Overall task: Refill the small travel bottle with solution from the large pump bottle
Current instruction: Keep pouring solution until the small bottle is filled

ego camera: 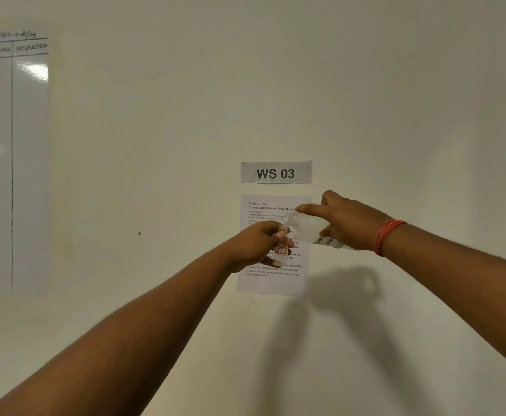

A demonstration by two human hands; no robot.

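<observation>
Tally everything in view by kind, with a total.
Bottles: 2, small travel bottle in the left hand, large bottle in the right hand
Wall papers: 2, WS 03 sign, instruction sheet
Whiteboards: 1
Red wristbands: 1
Total: 6

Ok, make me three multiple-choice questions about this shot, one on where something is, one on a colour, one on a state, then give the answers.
1. Where is the WS 03 sign?
A. Right above the task sheet on the wall
B. On the whiteboard
C. Below the task sheet

2. What colour is the band on the right wrist?
A. Blue
B. Red
C. Green

3. How is the large bottle held?
A. Upright and capped
B. Lying on a table
C. Tipped, open mouth toward the small travel bottle

Answers: 1 A, the sign sits just over the sheet. 2 B, the band is red. 3 C, the right hand tilts it over the small bottle gripped by the left hand.
</observation>
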